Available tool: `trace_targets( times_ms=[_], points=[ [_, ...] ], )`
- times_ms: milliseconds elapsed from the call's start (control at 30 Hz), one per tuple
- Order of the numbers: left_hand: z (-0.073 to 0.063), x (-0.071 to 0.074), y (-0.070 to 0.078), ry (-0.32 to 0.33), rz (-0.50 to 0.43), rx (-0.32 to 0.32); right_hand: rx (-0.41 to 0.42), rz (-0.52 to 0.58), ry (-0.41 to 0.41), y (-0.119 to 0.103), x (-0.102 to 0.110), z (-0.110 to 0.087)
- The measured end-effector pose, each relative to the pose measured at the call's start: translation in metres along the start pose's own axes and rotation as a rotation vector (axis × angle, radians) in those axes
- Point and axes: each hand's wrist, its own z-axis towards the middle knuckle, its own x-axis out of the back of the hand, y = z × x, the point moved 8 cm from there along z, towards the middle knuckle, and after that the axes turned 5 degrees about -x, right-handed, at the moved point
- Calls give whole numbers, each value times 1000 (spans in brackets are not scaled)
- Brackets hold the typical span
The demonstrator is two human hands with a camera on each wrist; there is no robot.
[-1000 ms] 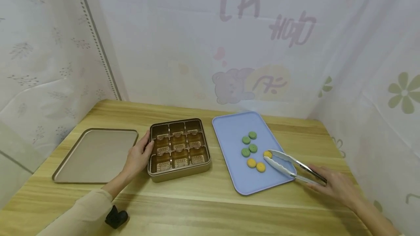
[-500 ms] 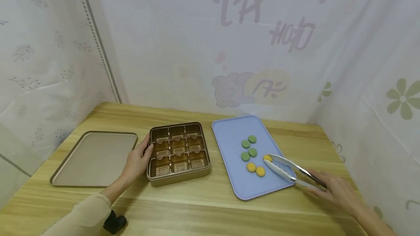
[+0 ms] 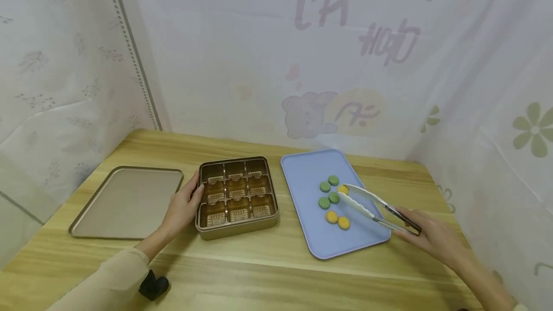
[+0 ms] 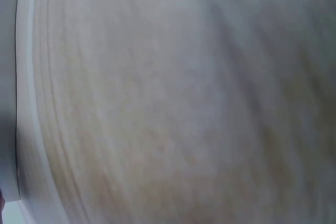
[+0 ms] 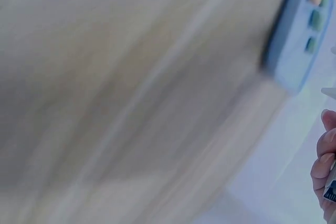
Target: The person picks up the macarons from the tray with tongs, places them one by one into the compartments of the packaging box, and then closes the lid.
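Note:
My right hand (image 3: pixel 432 236) grips a pair of metal tongs (image 3: pixel 389 210) with pale scalloped tips. Between the tips is a small round yellow cookie-like piece (image 3: pixel 343 189), over the blue tray (image 3: pixel 302 172). Two more yellow pieces (image 3: pixel 331 217) and several green ones (image 3: pixel 324 203) lie on that tray. My left hand (image 3: pixel 180 208) holds the left side of a gold divided baking pan (image 3: pixel 237 229), thumb at the rim and fingers along the outer wall. The pan's compartments look bare. In the right wrist view, curled fingers (image 5: pixel 326 140) show at the right edge.
A flat gold tray (image 3: pixel 129 203) lies left of the pan. A small black object (image 3: pixel 153 286) rests near the front by the left sleeve. Printed white cloth (image 3: pixel 242 52) encloses the back and both sides of the wooden table (image 3: pixel 259 282).
The tongs have closed on one yellow piece and carried it back and left, close to the green pieces. The left hand and pan have stayed in place.

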Motion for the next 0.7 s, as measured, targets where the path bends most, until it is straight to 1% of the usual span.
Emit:
trace_targets(
  times_ms=[100,267,333,400,500,600,700],
  points=[
    [1,0,2,-3,-4,-4,34,10,-4,-20,-3,13],
    [1,0,2,-9,-6,5,157,124,-8,-63,-13,39],
    [0,0,1,-9,-6,9,214,182,-29,-81,-18,49],
    [0,0,1,-9,-5,9,257,207,-65,-98,-24,58],
    [-1,-1,0,-12,-10,10,292,204,-133,-118,-33,70],
    [-1,-1,0,-11,-15,9,316,170,-194,-134,-39,80],
    [-1,-1,-2,-11,-13,11,356,132,-214,-147,-41,88]
  ],
)
